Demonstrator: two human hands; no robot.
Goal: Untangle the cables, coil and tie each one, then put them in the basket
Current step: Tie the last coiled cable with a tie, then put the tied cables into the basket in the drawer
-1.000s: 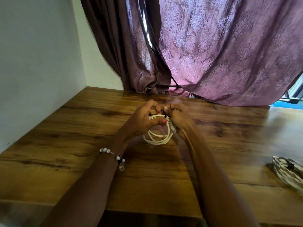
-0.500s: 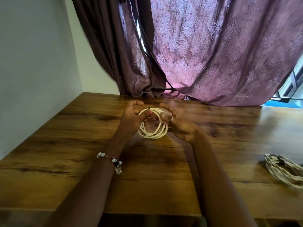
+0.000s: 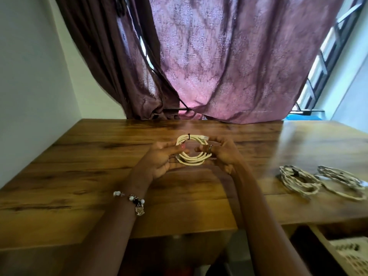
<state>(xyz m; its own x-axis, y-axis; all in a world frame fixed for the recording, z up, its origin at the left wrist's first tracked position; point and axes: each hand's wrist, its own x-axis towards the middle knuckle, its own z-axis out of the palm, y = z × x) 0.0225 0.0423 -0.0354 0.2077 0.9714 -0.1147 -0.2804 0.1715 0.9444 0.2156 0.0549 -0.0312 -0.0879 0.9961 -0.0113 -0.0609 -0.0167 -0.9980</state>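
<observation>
A cream cable (image 3: pixel 192 158) is wound into a round coil, bound at its top by a thin black tie (image 3: pixel 188 136). I hold it up over the middle of the wooden table (image 3: pixel 99 156). My left hand (image 3: pixel 162 161) pinches the coil's left side between thumb and fingers. My right hand (image 3: pixel 221 154), with a ring on one finger, grips the right side. A clear plug end sticks out at the upper right of the coil. Two braided coiled cables (image 3: pixel 298 181) (image 3: pixel 342 183) lie side by side on the table to the right.
A cream perforated basket (image 3: pixel 350 255) sits low at the bottom right, beneath the table's edge. Purple curtains (image 3: pixel 219 66) hang behind the table. A white wall (image 3: pixel 29 76) borders the left side. A window with bars is at the far right.
Both hands have spread apart from the knot and now hold the tied coil by its sides. The view has tipped down and right, bringing the second braided cable and the basket into sight.
</observation>
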